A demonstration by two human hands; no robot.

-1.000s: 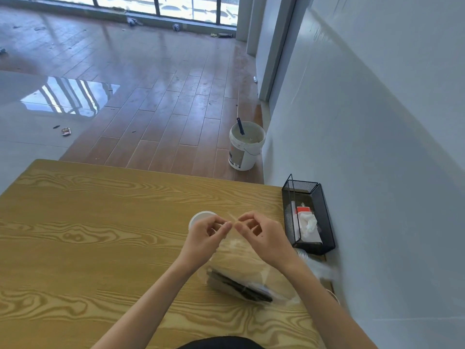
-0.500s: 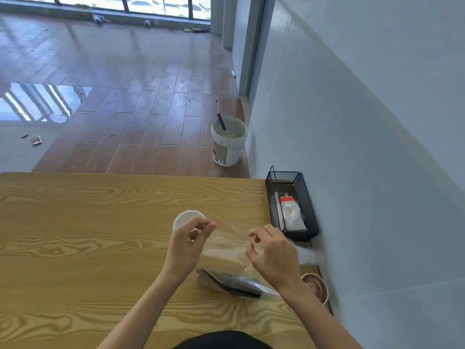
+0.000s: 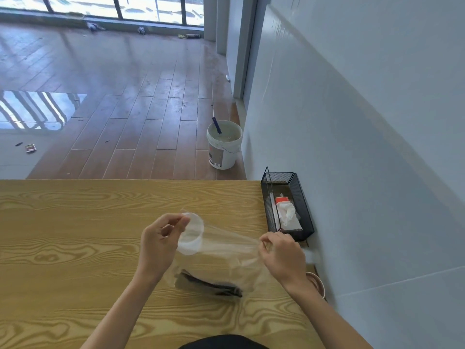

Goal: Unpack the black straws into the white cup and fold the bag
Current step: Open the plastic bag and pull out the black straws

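A clear plastic bag (image 3: 226,258) is stretched wide above the wooden table (image 3: 75,248). My left hand (image 3: 161,243) pinches its top left corner and my right hand (image 3: 281,255) pinches the top right corner. The black straws (image 3: 211,285) lie bunched at the bag's bottom, which rests on the table. The white cup (image 3: 192,234) stands upright behind the bag, seen through the plastic, close to my left hand's fingertips.
A black mesh tray (image 3: 299,197) holding tissues and a red-capped item sits by the wall at the table's right edge. A brown-rimmed cup (image 3: 318,283) is partly hidden behind my right wrist. A white bucket (image 3: 224,147) stands on the floor beyond the table.
My hands have moved apart, pulling the bag's top open and wide. The view has shifted so the cup now shows through the bag.
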